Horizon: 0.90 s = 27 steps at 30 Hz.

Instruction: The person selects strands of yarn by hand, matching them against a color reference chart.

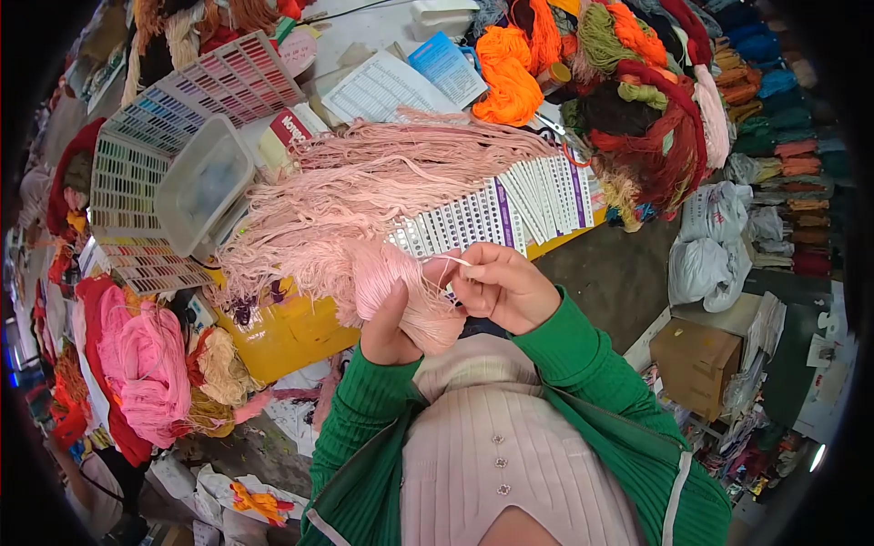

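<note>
A pale pink skein of thread [387, 278] is gripped in my left hand [390, 329], its thumb lying over the strands. Just to the right, my right hand [508, 289] pinches a light strand of thread [448, 258] that runs back toward the skein. Behind both hands, long pink thread bundles [364, 173] spread across the table. White cards with rows of holes [464, 218] lie at the table's near edge, partly under the pink threads and close to my right hand.
A clear plastic tub [205, 187] stands left, before a fold-out colour chart [146, 136]. Orange yarn [507, 77], a blue booklet [448, 69] and scissors [574, 150] lie at the back. Bright pink yarn [146, 364] hangs left. A cardboard box [696, 364] and white bags [710, 250] stand right.
</note>
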### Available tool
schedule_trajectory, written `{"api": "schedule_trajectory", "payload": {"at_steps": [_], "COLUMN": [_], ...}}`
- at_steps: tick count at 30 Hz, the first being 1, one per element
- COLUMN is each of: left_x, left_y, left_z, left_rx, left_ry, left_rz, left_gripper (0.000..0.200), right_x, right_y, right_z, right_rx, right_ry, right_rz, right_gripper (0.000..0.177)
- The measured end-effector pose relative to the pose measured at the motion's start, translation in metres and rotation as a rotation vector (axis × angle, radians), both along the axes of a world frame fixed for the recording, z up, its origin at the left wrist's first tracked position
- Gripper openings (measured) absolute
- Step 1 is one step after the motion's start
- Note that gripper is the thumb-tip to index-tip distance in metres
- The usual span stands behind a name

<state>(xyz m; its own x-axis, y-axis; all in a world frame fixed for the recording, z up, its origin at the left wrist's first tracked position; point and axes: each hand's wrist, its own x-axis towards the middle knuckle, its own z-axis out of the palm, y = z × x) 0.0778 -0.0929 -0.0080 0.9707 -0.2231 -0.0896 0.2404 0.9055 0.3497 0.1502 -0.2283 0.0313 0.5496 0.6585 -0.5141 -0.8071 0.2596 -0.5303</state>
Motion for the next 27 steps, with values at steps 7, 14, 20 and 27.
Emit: {"api": "schedule_trajectory", "payload": {"at_steps": [7, 14, 20, 27], "left_x": [-0.003, -0.001, 0.001, 0.002], "left_y": [-0.001, -0.001, 0.002, 0.002], "left_z": [0.003, 0.005, 0.008, 0.007], "left_rx": [-0.032, 0.099, 0.132, 0.053], "left_ry": [0.001, -0.036, -0.067, -0.088], "left_rz": [0.04, 0.02, -0.012, -0.016], "left_gripper": [0.053, 0.06, 0.062, 0.064], "right_x": [-0.006, -0.01, -0.013, -0.009], "right_y": [0.008, 0.018, 0.02, 0.016], "right_z": [0.011, 0.014, 0.003, 0.008], "right_rx": [-0.083, -0.15, -0.217, -0.143], "right_ry": [-0.044, -0.123, -0.19, -0.145], "right_rz": [-0.003, 0.091, 0.049, 0.05], "right_gripper": [0.011, 0.01, 0.007, 0.01]}}
